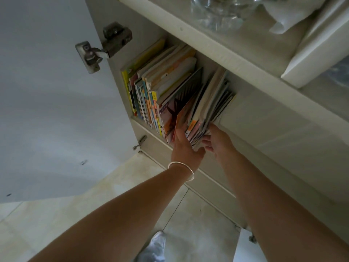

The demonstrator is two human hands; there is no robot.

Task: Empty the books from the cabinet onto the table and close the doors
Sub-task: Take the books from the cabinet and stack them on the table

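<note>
A: Both hands are in the cabinet point(132, 87); the left hand point(186, 148) is slid in flat against the left face of a bundle point(205, 110) of thin books, its fingers point(179, 134) straight and pressed together; most of them are hidden between the covers.

B: And the right hand point(219, 140) has the other side; its thumb curls over the bundle's near edge, the other fingers point(214, 127) wrap behind the far face; the bundle is clamped between the two hands.

A: The bundle leans away to the right of the left fingers; its lower corner sits right at the shelf's front lip, and the top fans out toward the back.

B: Left of the left fingers stands the row point(151, 87) of books, upright and tight against the cabinet's side wall; an orange cover touches the back of those fingers.

A: A bracelet point(182, 170) sits on the left wrist, just behind the fingers; the door point(47, 110) is swung wide open well to the left, with its hinge point(105, 46) showing.

B: Above the fingers, the upper shelf carries clear glassware point(221, 10) and a white box point(317, 53); well below them, a white shoe point(156, 244) is on the tiled floor point(198, 224).
</note>
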